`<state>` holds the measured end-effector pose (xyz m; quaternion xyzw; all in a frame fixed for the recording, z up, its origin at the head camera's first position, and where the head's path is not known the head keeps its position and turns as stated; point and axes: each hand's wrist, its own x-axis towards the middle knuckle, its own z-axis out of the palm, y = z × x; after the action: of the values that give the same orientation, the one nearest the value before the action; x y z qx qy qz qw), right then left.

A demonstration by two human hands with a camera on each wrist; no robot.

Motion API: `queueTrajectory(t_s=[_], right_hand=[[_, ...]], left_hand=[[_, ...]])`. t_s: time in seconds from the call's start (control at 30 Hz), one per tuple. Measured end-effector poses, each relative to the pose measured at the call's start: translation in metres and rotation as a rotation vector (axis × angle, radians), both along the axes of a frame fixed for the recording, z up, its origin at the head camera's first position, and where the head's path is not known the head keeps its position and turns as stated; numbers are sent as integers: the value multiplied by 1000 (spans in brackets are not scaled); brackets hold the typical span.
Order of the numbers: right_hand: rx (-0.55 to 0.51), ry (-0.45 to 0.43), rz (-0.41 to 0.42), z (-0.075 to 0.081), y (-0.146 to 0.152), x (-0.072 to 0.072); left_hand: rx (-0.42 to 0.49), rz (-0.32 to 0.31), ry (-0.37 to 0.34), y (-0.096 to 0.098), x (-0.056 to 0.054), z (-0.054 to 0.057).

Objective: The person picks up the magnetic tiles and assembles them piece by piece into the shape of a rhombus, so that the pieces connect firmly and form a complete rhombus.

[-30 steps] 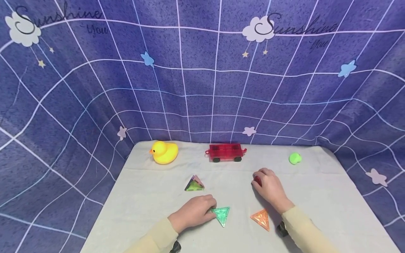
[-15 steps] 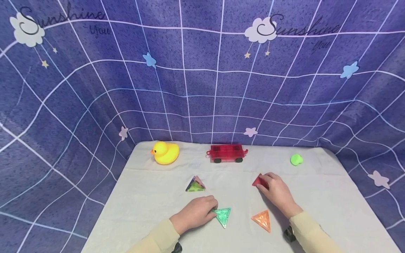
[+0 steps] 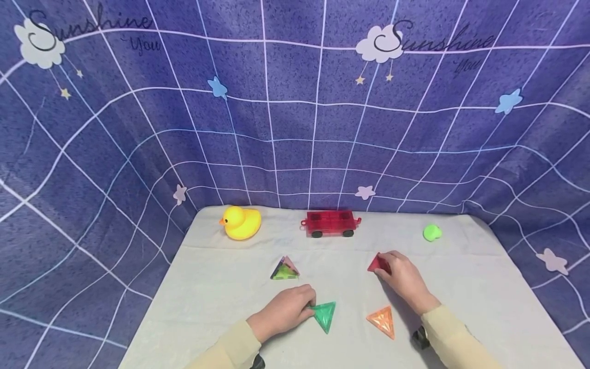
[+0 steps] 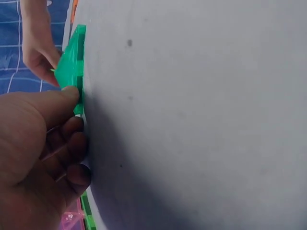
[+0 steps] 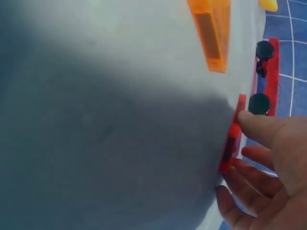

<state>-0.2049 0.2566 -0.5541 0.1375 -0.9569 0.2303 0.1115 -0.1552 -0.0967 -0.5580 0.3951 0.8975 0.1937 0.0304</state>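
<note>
My left hand [image 3: 285, 308] pinches one corner of a green triangular magnetic tile [image 3: 325, 315] at the front middle. In the left wrist view the thumb lies on that green tile [image 4: 72, 62], which shows partly edge-on, close over the cloth. My right hand [image 3: 404, 279] holds a red triangular magnetic tile [image 3: 375, 263] to the right, its fingers covering part of it. The right wrist view shows the thumb against the red tile [image 5: 231, 143]. Between the hands and nearer the front lies an orange triangular tile [image 3: 383, 321].
A small pyramid of pink, purple and green triangular tiles [image 3: 285, 270] stands left of centre. Along the back are a yellow rubber duck [image 3: 243, 224], a red wheeled toy wagon [image 3: 331, 224] and a small lime-green piece [image 3: 432, 232]. A blue patterned curtain [image 3: 295, 118] rises behind the table.
My right hand has shifted slightly right and down, so more of the red tile shows. The green tile has turned from shiny to a flatter, darker green in the left hand.
</note>
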Motion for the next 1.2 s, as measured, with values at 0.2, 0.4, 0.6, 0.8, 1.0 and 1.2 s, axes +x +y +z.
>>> queueTrajectory(t_s=[0.2,0.4,0.6,0.8,1.0,1.2], right_hand=[[4,-58,-9,6,1,-3],[15,-92,14,9,1,-7],[18,-118,10,10,0,-8],[22,-133,11,11,2,-9],[18,-155,8,13,1,-10],[10,-170,-3,13,0,-9]], left_hand=[[59,-15,-25,-2,0,-2],[112,-16,-86,-4,0,-2],[160,-22,-121,-5,0,1],[163,-68,-123,-6,-2,3],[127,-113,-97,-7,-3,5],[127,-114,-66,-7,-3,6]])
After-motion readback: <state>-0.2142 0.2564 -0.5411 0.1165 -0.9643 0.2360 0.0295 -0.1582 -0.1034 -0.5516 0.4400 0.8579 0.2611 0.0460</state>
